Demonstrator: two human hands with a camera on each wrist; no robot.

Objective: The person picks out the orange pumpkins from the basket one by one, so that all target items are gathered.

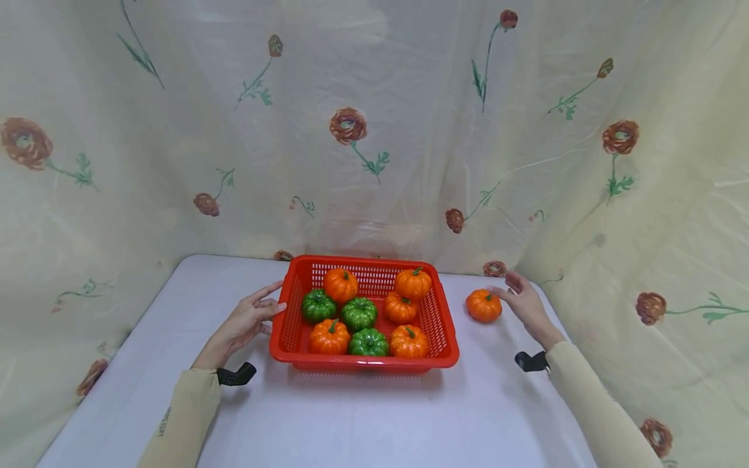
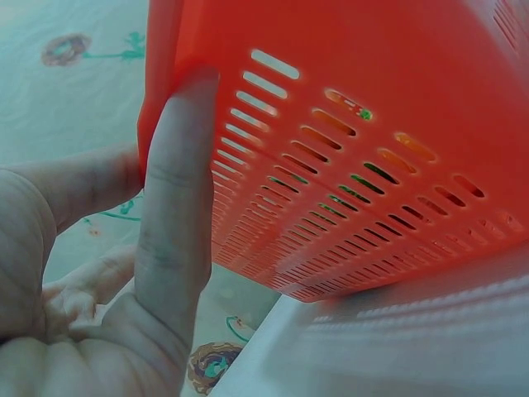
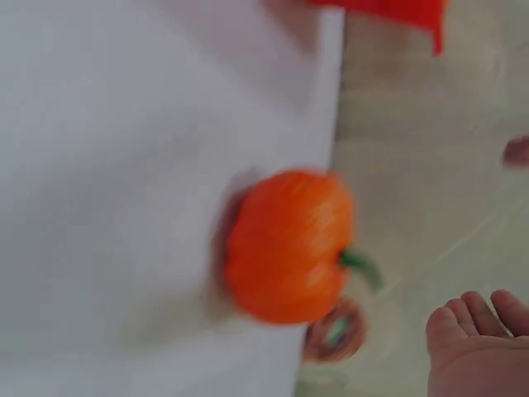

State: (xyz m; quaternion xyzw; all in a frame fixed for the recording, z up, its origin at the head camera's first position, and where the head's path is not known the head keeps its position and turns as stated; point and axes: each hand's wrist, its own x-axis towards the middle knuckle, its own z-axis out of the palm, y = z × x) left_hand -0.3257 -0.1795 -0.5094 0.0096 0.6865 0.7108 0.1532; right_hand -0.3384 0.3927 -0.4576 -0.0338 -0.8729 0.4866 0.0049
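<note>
A red plastic basket (image 1: 363, 359) stands on the table, holding several small orange pumpkins (image 1: 329, 337) and three green ones (image 1: 359, 314). At its left rim, my left hand (image 1: 248, 320) grips the edge between thumb and fingers; in the left wrist view a finger (image 2: 173, 207) lies along the slotted outer wall (image 2: 347, 149). One more orange pumpkin (image 1: 484, 305) sits on the table to the right of the basket, its green stem (image 3: 361, 268) showing in the right wrist view. Just right of it hovers my right hand (image 1: 525, 305), thumb and fingers spread, nothing between them.
The white table (image 1: 351, 416) runs back to a pale curtain (image 1: 404, 214) with printed flowers, which also hangs along both sides. Each wrist wears a black camera mount, the left one (image 1: 236, 374) beside the basket's front left corner.
</note>
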